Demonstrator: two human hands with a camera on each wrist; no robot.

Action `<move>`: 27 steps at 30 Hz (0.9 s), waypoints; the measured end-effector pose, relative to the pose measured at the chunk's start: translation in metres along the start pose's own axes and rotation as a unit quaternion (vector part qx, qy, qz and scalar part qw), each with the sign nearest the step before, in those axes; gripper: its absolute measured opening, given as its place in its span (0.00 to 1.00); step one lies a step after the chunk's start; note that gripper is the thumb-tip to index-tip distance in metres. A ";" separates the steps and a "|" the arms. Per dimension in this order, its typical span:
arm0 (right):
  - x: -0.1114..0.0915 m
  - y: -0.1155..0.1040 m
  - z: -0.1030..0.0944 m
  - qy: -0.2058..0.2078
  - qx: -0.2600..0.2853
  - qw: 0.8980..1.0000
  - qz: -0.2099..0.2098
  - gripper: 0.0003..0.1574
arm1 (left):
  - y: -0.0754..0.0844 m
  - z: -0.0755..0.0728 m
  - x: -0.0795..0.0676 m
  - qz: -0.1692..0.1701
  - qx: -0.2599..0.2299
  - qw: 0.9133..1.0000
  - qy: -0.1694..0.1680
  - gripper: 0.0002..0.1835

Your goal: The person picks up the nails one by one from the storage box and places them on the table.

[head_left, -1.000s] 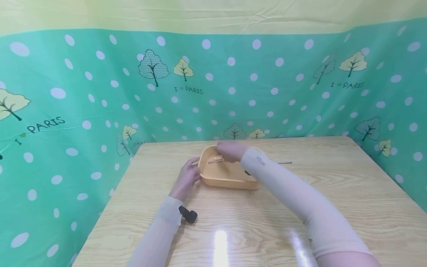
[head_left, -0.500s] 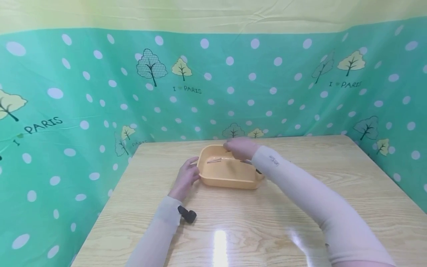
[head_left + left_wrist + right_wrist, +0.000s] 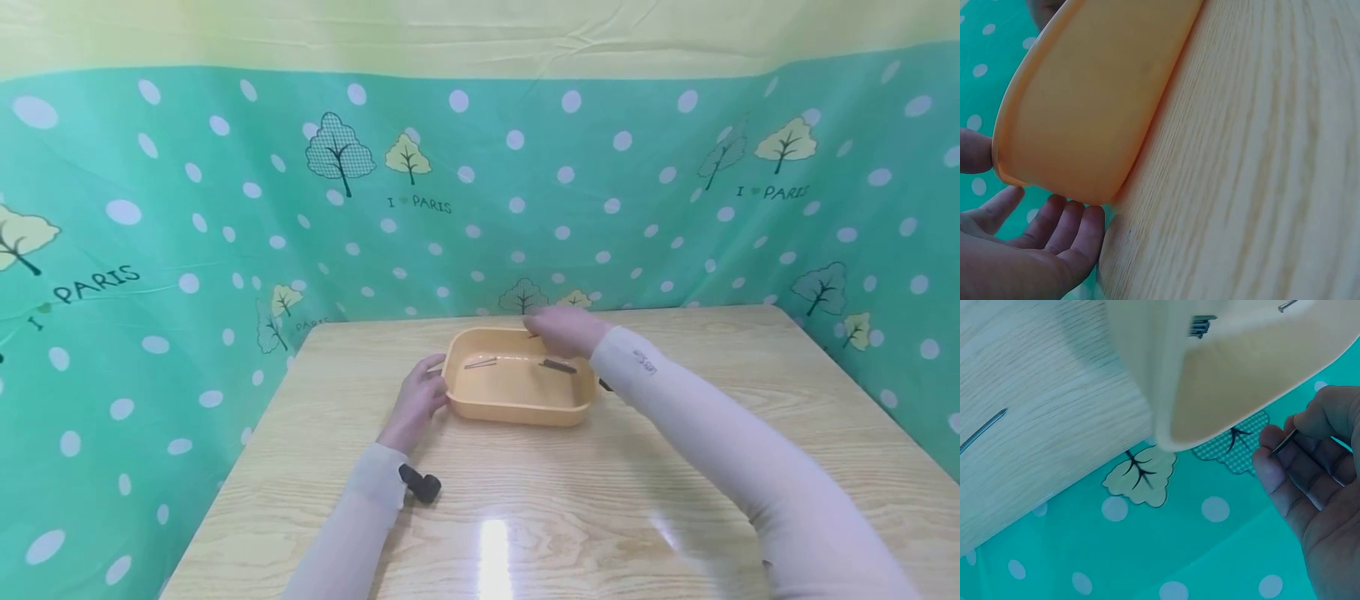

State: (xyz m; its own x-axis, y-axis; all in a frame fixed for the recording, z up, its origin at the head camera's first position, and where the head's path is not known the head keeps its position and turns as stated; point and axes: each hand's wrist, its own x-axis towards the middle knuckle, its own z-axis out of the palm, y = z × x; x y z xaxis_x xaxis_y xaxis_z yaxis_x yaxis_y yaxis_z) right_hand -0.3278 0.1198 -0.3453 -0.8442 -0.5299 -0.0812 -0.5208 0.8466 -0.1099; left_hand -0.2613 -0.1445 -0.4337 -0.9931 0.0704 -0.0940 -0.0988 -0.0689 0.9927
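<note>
An orange rectangular basin (image 3: pixel 517 412) stands on the table. My left hand (image 3: pixel 415 404) rests at its left end, its fingertips against the outer wall (image 3: pixel 1079 125) and one digit at the rim. Over the basin's far right rim, my right hand (image 3: pixel 567 329) pinches a short dark nail (image 3: pixel 1284 442) between thumb and fingers. Inside the basin lies a small bundle of nails (image 3: pixel 559 366) on the right. A pair of thin nails (image 3: pixel 481 363) lies at the left. The right wrist view catches a pointed metal rod (image 3: pixel 984 430) on the tabletop.
The light wood table (image 3: pixel 480 475) reaches back to a green dotted curtain (image 3: pixel 420 275) with printed trees. My right sleeve (image 3: pixel 705 417) crosses the table to the right of the basin. A black wrist camera (image 3: pixel 422 483) sits on the left sleeve.
My right hand has moved rightwards across the back of the basin to its far right rim, uncovering the bundle of nails inside. My left hand has stayed at the left end.
</note>
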 end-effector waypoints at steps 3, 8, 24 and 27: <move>-0.004 0.008 -0.002 0.016 -0.075 0.996 -0.040 0.17 | 0.000 0.001 -0.001 0.000 0.003 1.000 0.000 0.30; -0.012 0.018 -0.006 0.019 -0.091 0.995 -0.041 0.18 | 0.001 0.002 -0.002 0.000 0.004 1.000 -0.001 0.30; -0.037 0.042 -0.012 0.025 -0.094 0.995 -0.014 0.25 | 0.002 0.003 -0.002 -0.001 -0.004 1.000 0.006 0.32; -0.040 0.047 -0.011 0.037 -0.103 0.994 -0.023 0.23 | 0.002 0.003 -0.002 -0.002 -0.002 1.000 0.005 0.31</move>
State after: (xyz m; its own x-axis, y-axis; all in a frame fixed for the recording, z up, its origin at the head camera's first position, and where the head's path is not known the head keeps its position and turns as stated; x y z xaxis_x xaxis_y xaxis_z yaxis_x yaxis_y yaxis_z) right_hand -0.3198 0.1809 -0.3363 -0.8217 -0.5699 -0.0065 -0.5680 0.8177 0.0935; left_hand -0.2591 -0.1421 -0.4316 -0.9932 0.0611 -0.0994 -0.1037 -0.0721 0.9920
